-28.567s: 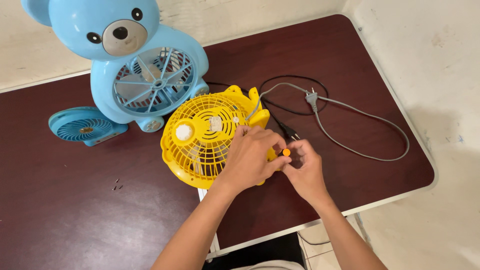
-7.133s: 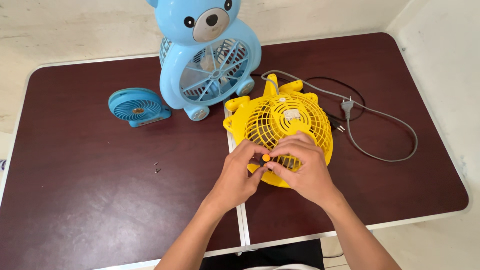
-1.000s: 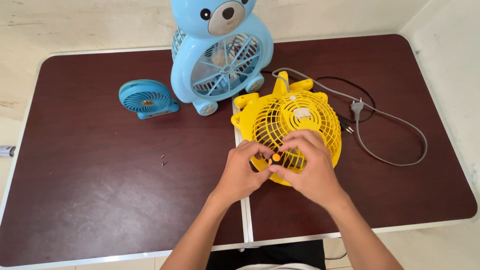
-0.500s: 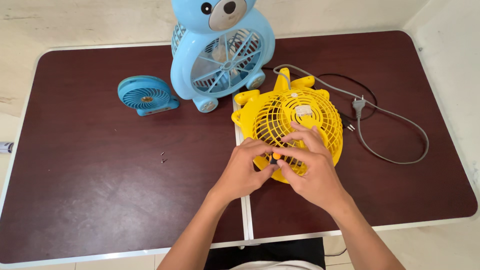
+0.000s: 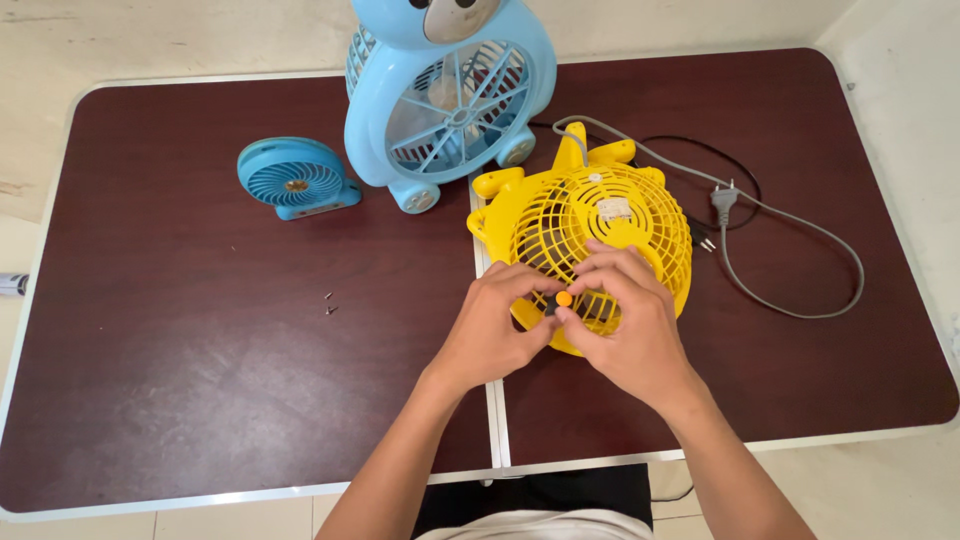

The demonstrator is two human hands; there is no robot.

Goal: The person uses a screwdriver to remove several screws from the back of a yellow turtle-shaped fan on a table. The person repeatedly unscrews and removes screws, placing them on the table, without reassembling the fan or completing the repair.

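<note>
Yellow fan (image 5: 590, 235): lay grille-up on the dark brown desk (image 5: 200, 380), right of centre, just in front of the blue bear-shaped fan (image 5: 450, 100). Left hand (image 5: 490, 330): fingers curled, pinching a small orange-tipped tool (image 5: 560, 300) at the fan's lower edge. Right hand (image 5: 630, 325): fingers bent over the grille, touching the same tool. Small blue round fan (image 5: 295, 178): stood to the left. Two screws (image 5: 329, 303): loose on the desk. Grey power cord (image 5: 790, 240): trailed right.
</note>
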